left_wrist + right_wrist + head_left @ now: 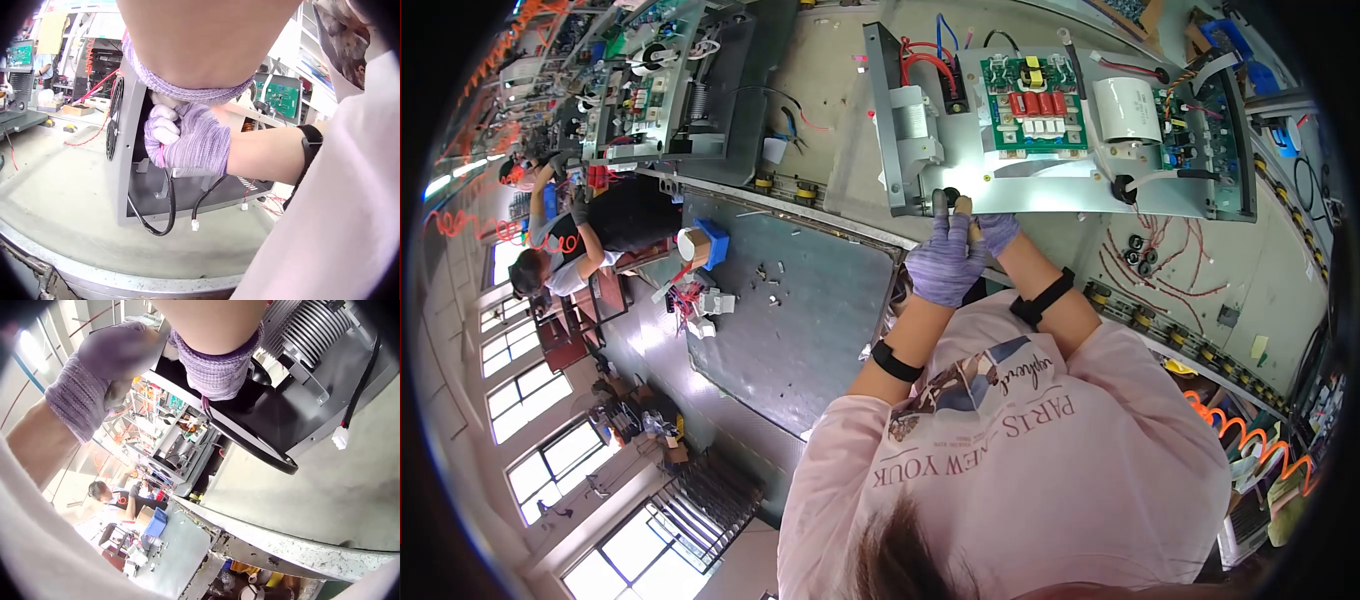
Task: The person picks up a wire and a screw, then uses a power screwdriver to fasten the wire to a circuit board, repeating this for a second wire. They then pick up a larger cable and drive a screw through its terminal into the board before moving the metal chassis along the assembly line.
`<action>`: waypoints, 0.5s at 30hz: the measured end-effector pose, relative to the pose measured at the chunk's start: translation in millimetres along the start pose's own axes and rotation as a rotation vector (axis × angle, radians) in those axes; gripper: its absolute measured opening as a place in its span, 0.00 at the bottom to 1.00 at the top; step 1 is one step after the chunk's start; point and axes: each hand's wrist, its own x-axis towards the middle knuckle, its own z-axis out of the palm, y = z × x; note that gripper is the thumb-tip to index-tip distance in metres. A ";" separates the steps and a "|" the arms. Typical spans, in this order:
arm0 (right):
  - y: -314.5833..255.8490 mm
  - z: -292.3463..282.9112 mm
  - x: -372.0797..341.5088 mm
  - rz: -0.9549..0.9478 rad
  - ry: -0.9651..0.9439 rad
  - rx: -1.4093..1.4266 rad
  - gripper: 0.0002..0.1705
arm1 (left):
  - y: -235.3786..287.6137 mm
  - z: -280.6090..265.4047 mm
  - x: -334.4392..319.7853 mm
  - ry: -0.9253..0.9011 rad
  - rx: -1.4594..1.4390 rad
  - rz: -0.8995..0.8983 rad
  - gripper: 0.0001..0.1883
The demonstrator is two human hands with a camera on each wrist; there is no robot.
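An open metal chassis [1040, 190] holds a green circuit board [1035, 105] with red and white parts. My left hand [945, 262], in a purple knit glove, reaches to the chassis's near edge with fingers mostly straight, their tips right at a small black round fitting [951, 193]. In the right wrist view this hand is blurred. Below it, inside the open side of the chassis, my right hand [190, 137] has curled fingers and grips a black cable [170, 206] near its pinkish wires. The cable loops down from the fist. The chassis wall hides part of the right hand in the head view.
A black lead with a white connector [195, 225] hangs from the chassis. Loose red-brown wires [1165, 265] and black rings [1138, 255] lie on the bench. Pliers [792, 130] lie by another chassis [690, 80] at left. Further left, another person [570, 245] works.
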 end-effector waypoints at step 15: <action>-20.4 -9.1 -7.2 0.081 -0.043 -0.103 0.17 | -1.1 4.4 -5.8 0.059 -0.111 -0.067 0.26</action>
